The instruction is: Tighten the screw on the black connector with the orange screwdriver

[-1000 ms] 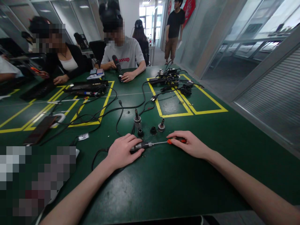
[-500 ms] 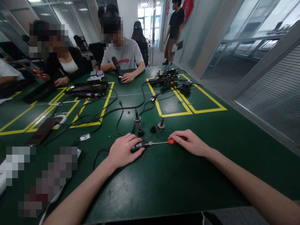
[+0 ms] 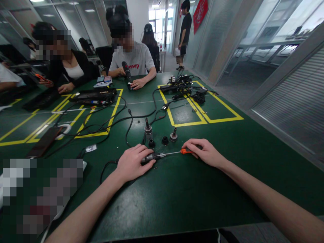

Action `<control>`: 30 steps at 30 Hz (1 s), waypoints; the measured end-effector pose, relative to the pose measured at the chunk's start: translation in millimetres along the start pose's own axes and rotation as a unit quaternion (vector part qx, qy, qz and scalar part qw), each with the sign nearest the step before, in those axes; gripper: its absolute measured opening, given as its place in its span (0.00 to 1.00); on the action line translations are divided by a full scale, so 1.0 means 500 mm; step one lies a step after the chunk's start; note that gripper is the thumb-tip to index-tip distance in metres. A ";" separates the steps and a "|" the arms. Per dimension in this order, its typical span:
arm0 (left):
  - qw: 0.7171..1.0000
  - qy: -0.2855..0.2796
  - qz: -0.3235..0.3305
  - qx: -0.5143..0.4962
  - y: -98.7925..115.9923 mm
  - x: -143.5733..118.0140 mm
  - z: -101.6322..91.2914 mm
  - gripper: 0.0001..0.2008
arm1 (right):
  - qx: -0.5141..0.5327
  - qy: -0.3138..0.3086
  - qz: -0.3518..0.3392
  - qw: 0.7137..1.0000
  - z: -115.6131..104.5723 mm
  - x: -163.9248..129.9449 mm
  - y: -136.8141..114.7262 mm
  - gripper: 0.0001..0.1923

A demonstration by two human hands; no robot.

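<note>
My left hand [image 3: 133, 162] is closed over a dark, corded cylindrical tool [image 3: 149, 158], holding it down on the table. The tool's exact kind I cannot make out; its narrow front end points right. Between the fingers of my right hand [image 3: 204, 152] is a screwdriver [image 3: 186, 151] with an orange and black handle. Its thin metal shaft reaches left to the tool's front end, where the exact contact is too small to tell. Just beyond my left hand stand a metal cylinder with a shaft [image 3: 148, 131], a black collar [image 3: 151, 143], a black cap [image 3: 165, 140] and a smaller metal piece with a pin [image 3: 173, 136].
The green table [image 3: 202, 199] carries yellow tape outlines. Tangled black cables and adapters [image 3: 182, 86] lie at the far right, and a black tray [image 3: 93, 96] at the far left. A phone-like slab [image 3: 47, 141] lies left. Co-workers sit opposite; one person [image 3: 186, 30] stands behind.
My right fingers have shifted on the screwdriver, and more of its orange handle shows. My left hand keeps its hold. The standing person in the background has turned and moved slightly.
</note>
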State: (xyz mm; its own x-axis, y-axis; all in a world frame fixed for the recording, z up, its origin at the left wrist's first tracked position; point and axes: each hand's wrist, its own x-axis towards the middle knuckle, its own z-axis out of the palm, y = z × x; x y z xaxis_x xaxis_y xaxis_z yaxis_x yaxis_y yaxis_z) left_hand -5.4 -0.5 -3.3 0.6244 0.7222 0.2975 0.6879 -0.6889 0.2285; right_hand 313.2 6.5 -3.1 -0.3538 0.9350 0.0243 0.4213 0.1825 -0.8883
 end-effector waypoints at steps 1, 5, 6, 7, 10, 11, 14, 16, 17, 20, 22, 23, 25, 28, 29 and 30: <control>1.000 0.000 0.000 0.001 0.001 0.000 0.000 0.13 | 0.001 0.001 0.002 1.000 0.000 0.000 -0.001 0.24; 1.000 0.001 0.002 0.005 0.002 0.002 -0.003 0.13 | 0.009 0.029 -0.010 0.999 -0.005 0.000 -0.002 0.18; 1.000 0.001 0.003 0.004 0.003 0.002 -0.003 0.13 | 0.013 0.035 -0.015 0.999 -0.007 0.001 -0.003 0.18; 1.000 0.001 0.003 0.003 0.002 0.002 -0.003 0.13 | 0.015 0.040 -0.019 0.999 -0.008 0.001 -0.003 0.18; 1.000 -0.001 0.002 0.000 0.002 0.001 -0.003 0.13 | 0.017 0.031 -0.018 0.999 -0.008 0.002 0.000 0.18; 1.000 -0.001 0.001 0.000 0.001 0.001 -0.002 0.12 | 0.019 0.022 -0.010 1.000 -0.008 0.001 0.002 0.20; 1.000 -0.003 0.000 -0.001 0.001 0.001 0.000 0.12 | 0.023 0.003 0.018 1.000 -0.006 0.001 0.008 0.25; 1.000 -0.003 -0.001 -0.001 0.001 0.001 0.000 0.12 | 0.025 0.009 0.017 0.999 -0.006 0.002 0.010 0.23; 1.000 -0.003 0.000 -0.001 0.001 0.001 0.000 0.13 | 0.025 0.015 0.011 1.000 -0.007 0.002 0.009 0.21; 1.000 -0.001 0.001 -0.001 0.002 0.002 0.000 0.12 | 0.020 0.030 -0.013 0.999 -0.010 0.003 0.004 0.18; 1.000 0.000 0.002 -0.002 0.002 0.002 -0.001 0.12 | 0.013 0.029 -0.020 0.999 -0.009 0.002 0.001 0.18; 1.000 -0.001 0.001 -0.001 0.002 0.001 0.000 0.13 | 0.014 0.024 -0.018 0.999 -0.008 0.002 -0.001 0.18; 1.000 -0.001 0.001 0.000 0.002 0.001 0.000 0.13 | 0.022 0.009 -0.005 1.000 -0.006 0.000 -0.002 0.20; 1.000 0.001 0.000 -0.003 0.003 0.001 0.000 0.13 | 0.036 0.002 0.010 0.999 -0.004 -0.001 -0.001 0.23; 1.000 0.002 0.000 -0.004 0.003 0.001 -0.001 0.13 | 0.039 0.006 0.011 0.999 -0.005 -0.001 0.000 0.22; 1.000 0.003 0.000 -0.005 0.003 0.002 -0.001 0.13 | 0.042 0.012 0.011 0.999 -0.006 0.000 0.000 0.21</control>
State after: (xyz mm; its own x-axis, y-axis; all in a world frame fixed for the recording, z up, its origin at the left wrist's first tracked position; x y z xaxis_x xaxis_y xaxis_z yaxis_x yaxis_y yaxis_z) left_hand -4.2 -0.9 -2.3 0.6231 0.7212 0.3028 0.6835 -0.6902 0.2376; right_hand 315.6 7.1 -1.6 -0.3253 0.9455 0.0141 0.3574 0.1368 -0.9239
